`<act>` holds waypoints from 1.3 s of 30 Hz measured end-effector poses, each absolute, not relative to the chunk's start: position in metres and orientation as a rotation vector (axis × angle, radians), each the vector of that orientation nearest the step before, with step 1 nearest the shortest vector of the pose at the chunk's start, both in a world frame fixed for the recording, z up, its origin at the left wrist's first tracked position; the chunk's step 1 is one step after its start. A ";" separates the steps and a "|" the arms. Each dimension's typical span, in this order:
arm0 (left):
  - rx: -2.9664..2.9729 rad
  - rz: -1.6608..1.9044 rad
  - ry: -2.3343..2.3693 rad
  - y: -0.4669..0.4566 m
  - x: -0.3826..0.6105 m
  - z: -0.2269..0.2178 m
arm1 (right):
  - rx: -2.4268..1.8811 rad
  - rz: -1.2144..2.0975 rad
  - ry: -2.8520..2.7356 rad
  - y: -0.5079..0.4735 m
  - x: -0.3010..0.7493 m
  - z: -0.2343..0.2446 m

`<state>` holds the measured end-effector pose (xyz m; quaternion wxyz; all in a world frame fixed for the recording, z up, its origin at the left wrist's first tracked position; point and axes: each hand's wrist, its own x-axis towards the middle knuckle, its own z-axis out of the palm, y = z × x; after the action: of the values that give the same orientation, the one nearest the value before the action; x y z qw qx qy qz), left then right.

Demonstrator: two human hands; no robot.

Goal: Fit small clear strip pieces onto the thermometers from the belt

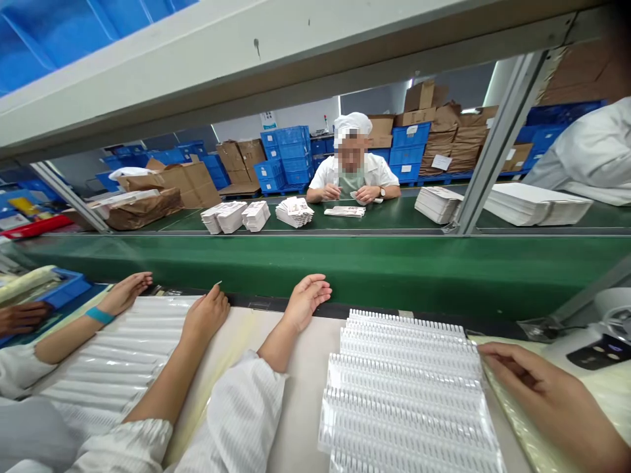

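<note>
My left hand (308, 301) hovers over the far edge of the bench, palm turned to the right, fingers loosely bent and apart, with nothing in it. Right of it lies an overlapping stack of white toothed plastic strips (401, 394) in clear glossy wrapping. At the stack's far right corner is my right hand (547, 401), its fingers stretched toward the strips' ends. The fingertips seem to touch the edge; I see no strip gripped between them. Part of the right palm and fingers is hidden behind the back of the hand.
A co-worker's hands (207, 314) are at left beside wrapped white strips (133, 355). Ahead runs a green conveyor (345, 263) with paper stacks (294, 211); another person (355, 164) sits behind it. A metal post (497, 144) and a white device (596, 341) stand right.
</note>
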<state>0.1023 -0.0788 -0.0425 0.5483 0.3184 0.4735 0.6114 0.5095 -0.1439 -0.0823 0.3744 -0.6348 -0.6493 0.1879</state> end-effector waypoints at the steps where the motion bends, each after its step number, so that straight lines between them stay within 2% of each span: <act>1: 0.753 1.451 1.120 -0.079 0.102 -0.042 | -1.627 0.544 -1.673 -0.144 0.509 -0.081; 4: 0.751 1.449 1.119 -0.079 0.102 -0.041 | -1.627 0.670 -1.694 -0.144 0.510 -0.081; 21: 0.793 1.444 1.150 -0.079 0.103 -0.034 | -1.567 0.715 -1.702 -0.146 0.505 -0.078; 39: 0.867 1.430 1.200 -0.064 0.109 -0.040 | -1.528 0.557 -1.720 -0.150 0.504 -0.059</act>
<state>0.1089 -0.0637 -0.0401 0.5155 0.3608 0.4996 0.5954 0.5041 -0.1497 -0.0590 0.3777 -0.5976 -0.6729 0.2178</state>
